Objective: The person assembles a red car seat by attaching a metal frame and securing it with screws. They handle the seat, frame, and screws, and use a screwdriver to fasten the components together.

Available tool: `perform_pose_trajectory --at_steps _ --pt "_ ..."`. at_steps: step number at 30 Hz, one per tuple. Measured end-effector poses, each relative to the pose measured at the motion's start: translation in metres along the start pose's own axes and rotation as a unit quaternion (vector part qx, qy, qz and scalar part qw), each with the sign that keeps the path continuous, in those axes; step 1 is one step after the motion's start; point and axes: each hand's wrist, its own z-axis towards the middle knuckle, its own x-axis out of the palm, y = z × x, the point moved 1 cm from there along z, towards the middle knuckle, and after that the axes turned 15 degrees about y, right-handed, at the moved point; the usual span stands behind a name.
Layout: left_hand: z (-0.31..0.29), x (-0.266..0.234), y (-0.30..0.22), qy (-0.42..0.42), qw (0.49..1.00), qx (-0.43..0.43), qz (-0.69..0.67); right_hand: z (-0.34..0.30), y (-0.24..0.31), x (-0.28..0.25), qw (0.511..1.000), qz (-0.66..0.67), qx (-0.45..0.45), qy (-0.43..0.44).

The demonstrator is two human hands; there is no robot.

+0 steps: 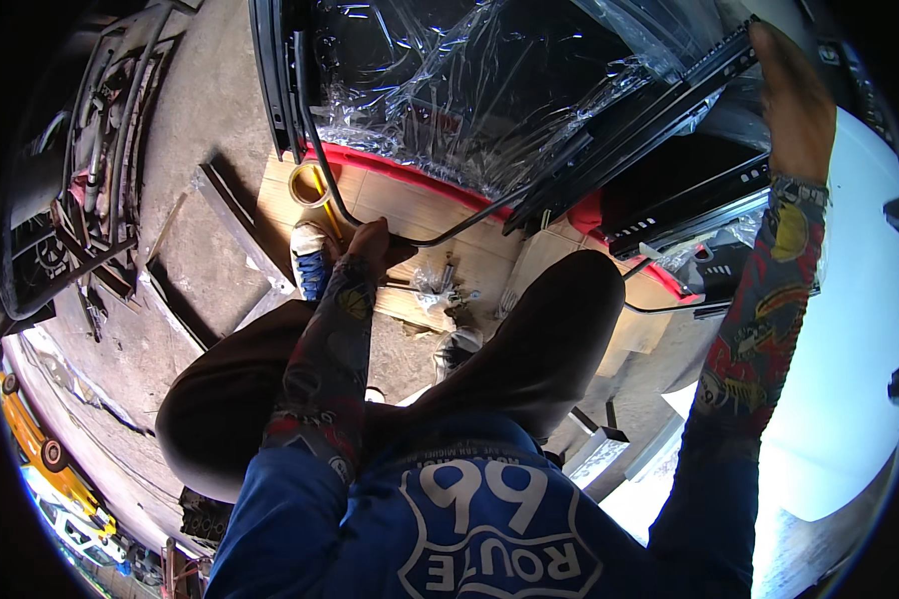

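Observation:
My left hand [372, 246] is closed around a bent black metal tube [432, 242] low in front of my legs. From there the tube rises along a black panel [519, 130] wrapped in clear plastic film, with a red strip [400, 168] under its near edge. At the far right, my right hand [795, 92] grips the end of a long black slotted metal rail [669, 108]; some of its fingers are hidden. The rail slants down from that hand toward the middle. A roll of tape [308, 186] lies beside the tube, near my left shoe [312, 262].
Small hardware in a clear bag [436, 288] lies on boards between my feet. Loose metal angle pieces [238, 222] rest on the concrete floor to the left, beyond them a heap of metal frames [100, 170]. A large white curved panel [849, 329] stands at right; an orange vehicle [45, 444] is at far left.

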Motion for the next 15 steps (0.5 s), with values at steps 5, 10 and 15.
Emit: perform_pose_trajectory --at_steps 5,10,15 --pt "0.011 0.002 -0.014 0.002 0.997 0.008 0.074 0.000 -0.003 0.002 0.979 -0.186 -0.074 -0.050" --pt "0.023 0.013 -0.012 -0.057 0.995 0.022 0.074 -0.032 0.007 0.033 0.969 -0.217 -0.116 0.011" --pt "0.027 0.009 -0.011 -0.006 0.996 0.036 0.083 -0.064 0.008 0.061 0.988 -0.140 -0.052 0.049"
